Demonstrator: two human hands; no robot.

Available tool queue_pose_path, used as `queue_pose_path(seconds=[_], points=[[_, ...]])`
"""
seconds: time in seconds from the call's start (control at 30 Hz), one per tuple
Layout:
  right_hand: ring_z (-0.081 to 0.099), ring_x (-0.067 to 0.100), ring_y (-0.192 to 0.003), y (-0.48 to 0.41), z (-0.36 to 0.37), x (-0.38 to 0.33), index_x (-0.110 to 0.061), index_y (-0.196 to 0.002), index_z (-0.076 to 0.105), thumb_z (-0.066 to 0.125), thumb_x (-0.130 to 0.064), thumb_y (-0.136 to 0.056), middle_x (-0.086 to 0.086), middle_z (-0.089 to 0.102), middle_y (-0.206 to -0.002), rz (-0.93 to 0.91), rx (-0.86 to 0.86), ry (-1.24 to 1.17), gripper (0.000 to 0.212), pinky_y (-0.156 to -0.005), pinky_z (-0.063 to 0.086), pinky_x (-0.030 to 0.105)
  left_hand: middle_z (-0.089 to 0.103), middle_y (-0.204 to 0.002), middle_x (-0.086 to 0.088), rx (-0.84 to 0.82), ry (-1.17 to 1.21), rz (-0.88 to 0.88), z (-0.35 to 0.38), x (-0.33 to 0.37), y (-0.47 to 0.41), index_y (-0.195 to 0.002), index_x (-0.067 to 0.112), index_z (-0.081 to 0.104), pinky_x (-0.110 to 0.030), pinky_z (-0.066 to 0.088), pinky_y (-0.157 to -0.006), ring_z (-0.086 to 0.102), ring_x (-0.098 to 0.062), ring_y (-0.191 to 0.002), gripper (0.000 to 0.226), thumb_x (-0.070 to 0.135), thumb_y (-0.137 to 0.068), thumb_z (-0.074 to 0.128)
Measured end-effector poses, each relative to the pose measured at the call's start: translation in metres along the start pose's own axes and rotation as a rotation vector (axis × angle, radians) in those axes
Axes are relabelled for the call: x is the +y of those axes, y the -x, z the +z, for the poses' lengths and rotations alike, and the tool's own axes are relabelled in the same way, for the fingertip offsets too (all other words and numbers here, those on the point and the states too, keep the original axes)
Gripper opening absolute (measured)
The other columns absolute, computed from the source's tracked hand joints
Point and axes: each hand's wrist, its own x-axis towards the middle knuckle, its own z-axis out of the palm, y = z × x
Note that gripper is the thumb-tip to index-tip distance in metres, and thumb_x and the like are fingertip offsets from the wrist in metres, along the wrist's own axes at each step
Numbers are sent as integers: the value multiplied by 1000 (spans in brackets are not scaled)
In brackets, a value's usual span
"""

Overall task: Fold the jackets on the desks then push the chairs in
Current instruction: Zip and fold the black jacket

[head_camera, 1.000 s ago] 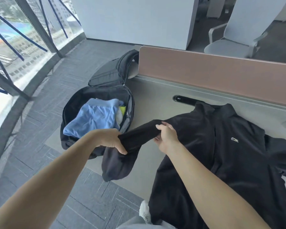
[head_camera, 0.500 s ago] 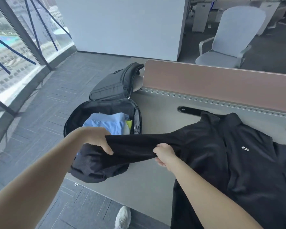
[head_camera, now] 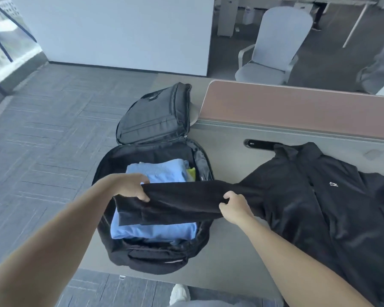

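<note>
A black jacket [head_camera: 324, 209] lies spread front-up on the grey table [head_camera: 226, 151], collar toward the brown divider panel [head_camera: 297, 107] at the table's far edge, with a small white logo on the chest. One sleeve [head_camera: 182, 202] is pulled out straight away from the jacket's body, raised above the table and stretched across an open black backpack [head_camera: 155, 251].

The left hand [head_camera: 131, 187] is closed on the sleeve near its cuff end, thumb on top and fingers curled under the cloth. The right hand [head_camera: 235, 207] pinches the same sleeve closer to the shoulder, fingers wrapped over its near edge. Both arms are bare.

The backpack sits beside the jacket at the table's end, its lid [head_camera: 155, 116] flipped open away from the camera and leaning past the divider's end. Inside it lies folded light-blue clothing [head_camera: 155, 227], and a yellow-green item [head_camera: 191, 173], too little of it showing to identify. Beyond the divider stands a pale office chair [head_camera: 277, 45], well apart from the jacket. A white shoe [head_camera: 180, 294] shows below the table's near edge.
</note>
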Motion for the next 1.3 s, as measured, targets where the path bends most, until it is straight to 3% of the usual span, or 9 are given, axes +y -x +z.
queue_pose_path(seconds=[0.13, 0.23, 0.33, 0.47, 0.53, 0.63, 0.8, 1.03, 1.3], points=[[60, 22, -98, 1, 6, -4, -33, -146, 41, 44, -28, -96, 4, 39, -139, -94, -76, 94, 51, -84, 51, 35, 53, -126, 2, 24, -19, -31, 5, -11, -9, -142, 26, 46, -33, 54, -74, 60, -24, -104, 62, 47, -88, 69], [60, 25, -105, 2, 13, -6, -32, -150, 36, 44, -27, -98, 8, 35, -147, -123, -128, 134, 53, -91, 50, 33, 52, -140, -2, 36, -27, -48, 12, -12, -14, -146, 20, 43, -31, 48, -80, 60, -26, -110, 80, 62, -83, 68], [58, 27, -111, 4, 18, -2, -28, -150, 37, 45, -28, -99, 9, 35, -148, -105, -114, 151, 52, -94, 49, 34, 59, -129, -1, -8, -56, -67, 16, -14, -20, -140, 16, 50, -33, 46, -88, 59, -27, -115, 92, 67, -69, 78], [58, 28, -112, 10, 18, 10, -27, -148, 39, 46, -31, -99, 8, 37, -146, -81, -77, 160, 50, -95, 48, 36, 59, -129, 1, 175, -261, -98, 34, -3, -26, -135, 22, 50, -37, 44, -92, 55, -27, -119, 65, 49, -80, 74], [57, 26, -107, 17, 14, 19, -30, -148, 39, 43, -31, -101, 6, 38, -146, -58, -63, 179, 48, -92, 48, 35, 58, -130, 2, 247, -248, -4, 42, 17, -33, -134, 25, 51, -38, 41, -92, 50, -28, -123, 52, 45, -88, 65], [60, 21, -100, 26, 1, 47, -34, -148, 37, 38, -32, -100, 0, 38, -144, -27, -52, 196, 48, -90, 51, 36, 59, -130, 5, 184, -80, 206, 51, 70, -42, -134, 29, 53, -38, 39, -100, 45, -28, -125, 43, 44, -94, 58], [53, 24, -122, 48, -39, 124, -29, -149, 39, 40, -31, -102, 3, 37, -147, 72, 3, 182, 47, -102, 46, 41, 63, -127, 1, 97, 18, 497, 90, 184, -38, -130, 21, 59, -30, 44, -95, 57, -22, -118, 36, 36, -97, 55], [52, 28, -125, 82, -84, 278, -26, -148, 41, 48, -34, -101, 8, 43, -143, 237, 52, 98, 49, -103, 44, 40, 60, -129, -4, -6, -96, 540, 184, 317, -30, -129, 17, 59, -30, 44, -90, 56, -25, -121, 37, 33, -97, 51], [57, 31, -115, 89, -120, 457, -25, -147, 46, 50, -39, -100, 10, 42, -144, 230, 24, 5, 49, -95, 49, 38, 30, -143, -14, -43, -127, 190, 301, 424, -30, -146, 38, 37, -46, 37, -109, 36, -42, -131, 57, 49, -94, 55]])
